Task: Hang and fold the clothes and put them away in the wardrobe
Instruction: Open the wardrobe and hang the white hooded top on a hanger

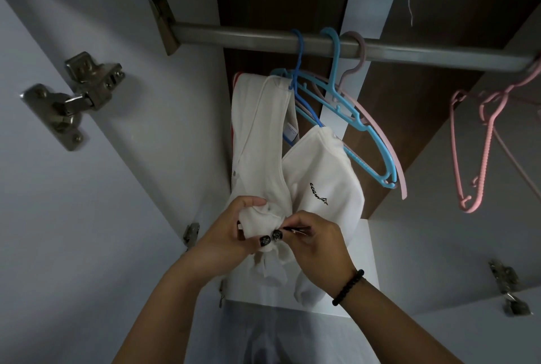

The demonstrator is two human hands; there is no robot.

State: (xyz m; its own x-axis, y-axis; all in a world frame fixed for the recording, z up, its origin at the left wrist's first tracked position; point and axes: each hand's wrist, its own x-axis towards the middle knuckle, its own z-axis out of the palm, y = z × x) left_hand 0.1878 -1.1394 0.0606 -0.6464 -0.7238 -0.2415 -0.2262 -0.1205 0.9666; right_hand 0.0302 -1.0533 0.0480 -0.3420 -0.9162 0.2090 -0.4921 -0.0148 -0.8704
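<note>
Fingers [265, 240] of the left hand [234, 230] and right hand [317, 239] pinch the gathered front of a white zip jacket [295, 170], which hangs on a blue hanger [301, 80] from the wardrobe rail [254, 33], beside empty light-blue [366, 129] and pink hangers [486, 135].

a metal rail [263, 37] spans the wardrobe. on it hang a dark blue hanger [298, 50] carrying a white garment [263, 135], a light blue hanger [360, 121], a pale pink hanger [389, 150], and, well apart to the right, pink hangers [468, 144].
</note>
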